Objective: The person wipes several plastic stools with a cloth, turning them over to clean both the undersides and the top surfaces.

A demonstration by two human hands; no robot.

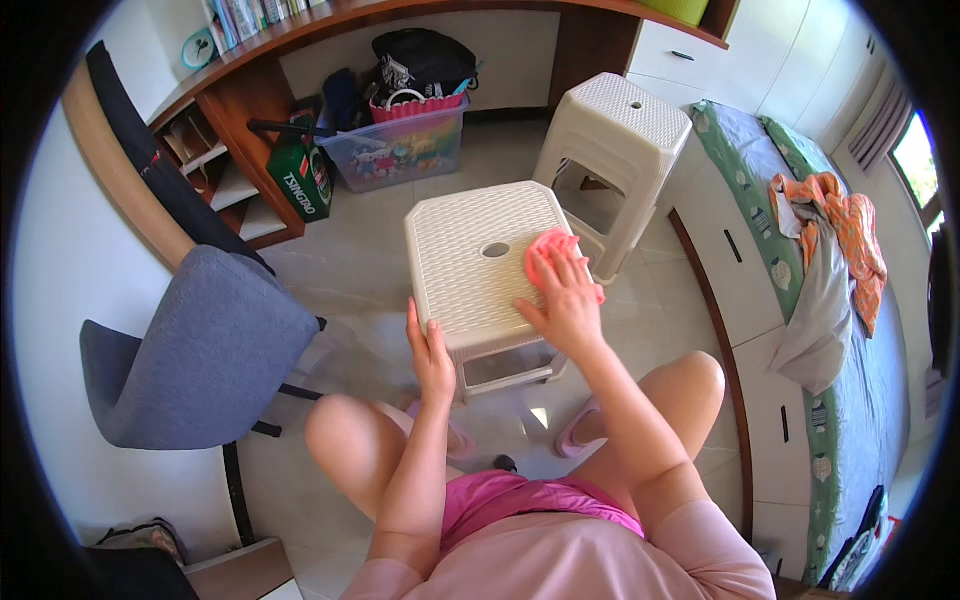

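A cream plastic stool [472, 277] with a woven-pattern seat and an oval hole stands on the floor between my knees. My left hand [433, 360] grips the stool's near left edge, with the thumb up at the rim and the fingers along the side. On the right part of the seat, my right hand [566, 304] presses a crumpled coral-pink cloth [551, 247] against the surface near the right edge. The cloth bunches out past my fingertips and beside the hand.
Behind the stool on the right stands a taller cream stool or stack of stools [630, 112]. A grey upholstered chair [202, 352] is at the left. Under the desk [420, 9] sit a filled plastic bin [405, 150] and a green Tsingtao box [300, 180]. A bed with drawers [750, 300] lines the right.
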